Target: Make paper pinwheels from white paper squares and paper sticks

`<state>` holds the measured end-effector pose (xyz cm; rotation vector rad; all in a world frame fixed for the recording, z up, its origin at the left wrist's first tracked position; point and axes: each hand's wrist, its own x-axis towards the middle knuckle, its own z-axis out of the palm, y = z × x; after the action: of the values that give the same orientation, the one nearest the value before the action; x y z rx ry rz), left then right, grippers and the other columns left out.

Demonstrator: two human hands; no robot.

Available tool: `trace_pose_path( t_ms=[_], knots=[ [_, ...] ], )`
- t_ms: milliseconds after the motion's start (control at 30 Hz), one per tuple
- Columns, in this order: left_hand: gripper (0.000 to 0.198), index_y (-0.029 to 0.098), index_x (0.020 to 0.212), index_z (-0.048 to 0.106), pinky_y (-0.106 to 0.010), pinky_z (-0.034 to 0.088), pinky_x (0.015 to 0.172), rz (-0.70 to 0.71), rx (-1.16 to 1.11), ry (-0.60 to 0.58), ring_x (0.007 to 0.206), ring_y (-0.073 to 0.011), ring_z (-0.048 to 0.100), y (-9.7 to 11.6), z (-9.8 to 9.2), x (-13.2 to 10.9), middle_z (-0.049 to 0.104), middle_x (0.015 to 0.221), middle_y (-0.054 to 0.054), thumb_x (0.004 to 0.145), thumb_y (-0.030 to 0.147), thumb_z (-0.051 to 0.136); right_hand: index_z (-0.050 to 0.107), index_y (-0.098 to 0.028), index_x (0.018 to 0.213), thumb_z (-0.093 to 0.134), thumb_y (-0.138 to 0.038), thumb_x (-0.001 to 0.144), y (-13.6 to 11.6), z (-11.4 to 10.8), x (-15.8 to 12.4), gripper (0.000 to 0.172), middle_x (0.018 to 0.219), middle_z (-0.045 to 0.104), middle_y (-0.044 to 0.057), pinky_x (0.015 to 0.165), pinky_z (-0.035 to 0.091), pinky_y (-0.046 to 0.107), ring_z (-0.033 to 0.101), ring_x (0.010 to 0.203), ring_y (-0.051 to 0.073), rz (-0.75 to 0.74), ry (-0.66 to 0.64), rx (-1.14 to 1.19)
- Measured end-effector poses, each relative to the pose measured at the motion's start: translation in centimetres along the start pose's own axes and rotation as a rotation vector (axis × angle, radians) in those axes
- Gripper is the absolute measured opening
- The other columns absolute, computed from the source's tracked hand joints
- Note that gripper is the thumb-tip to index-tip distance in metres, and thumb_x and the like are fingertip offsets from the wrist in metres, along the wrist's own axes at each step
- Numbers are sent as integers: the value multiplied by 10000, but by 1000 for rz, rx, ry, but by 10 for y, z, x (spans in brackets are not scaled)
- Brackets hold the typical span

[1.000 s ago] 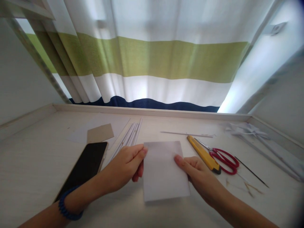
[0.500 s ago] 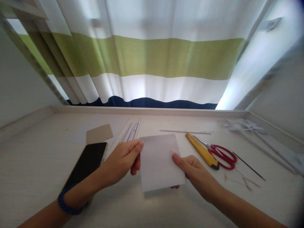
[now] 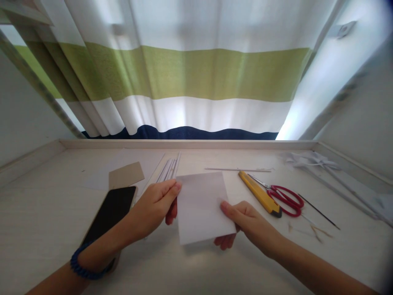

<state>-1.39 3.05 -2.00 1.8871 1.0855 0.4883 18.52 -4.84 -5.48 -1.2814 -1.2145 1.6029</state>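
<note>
A white rectangle of paper [image 3: 201, 209] is held up above the table between both hands. My left hand [image 3: 158, 205] pinches its upper left corner between thumb and curled fingers. On the right edge, my right hand [image 3: 242, 219] grips it with the thumb on top and the fingertips showing beneath the lower edge. Under my left forearm lies a black phone [image 3: 112, 211]. Behind my left hand are several thin white paper rolls [image 3: 168, 170].
A brown card [image 3: 126, 175] rests on white paper [image 3: 153, 162] at the left. Toward the right lie a yellow cutter [image 3: 258, 192], red-handled scissors [image 3: 287, 200], a thin dark stick [image 3: 319, 211] and a white bundle [image 3: 316, 162]. A raised rim [image 3: 190, 144] borders the back.
The whole view has shifted slightly, with things sitting a little further left. More of my right fingers shows below the paper's lower edge. Both hands keep hold of the paper.
</note>
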Motion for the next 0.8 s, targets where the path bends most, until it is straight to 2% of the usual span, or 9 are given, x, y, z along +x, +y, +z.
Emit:
trace_pose_path(
  t_ms=[167,467,700,800],
  knots=[
    [414,183,532,431,-204,380,507,-6,14,25,416,-95,481,0,-2,0,496,404,54,867,405,332,677,-85,573,447,-622,729,3,-2,-1,604,541,669,101,437,457,190,607,447,114,33,-41,4],
    [406,183,548,431,-196,375,487,0,-10,23,403,-86,473,-2,-3,4,493,405,62,870,406,323,638,-93,526,448,-645,708,4,-1,1,611,475,641,82,416,442,204,590,409,120,66,-33,50],
    [403,187,537,421,-202,387,509,8,18,42,416,-93,484,0,-7,2,493,406,59,868,400,331,649,-95,592,528,-582,699,7,-4,0,513,535,665,71,461,455,207,598,446,111,56,-70,52],
    [412,187,527,429,-203,386,513,9,38,44,420,-95,487,1,-9,1,499,407,57,865,404,337,621,-103,574,514,-590,703,6,-3,-1,516,490,645,56,404,420,190,573,398,104,71,-70,52]
  ],
)
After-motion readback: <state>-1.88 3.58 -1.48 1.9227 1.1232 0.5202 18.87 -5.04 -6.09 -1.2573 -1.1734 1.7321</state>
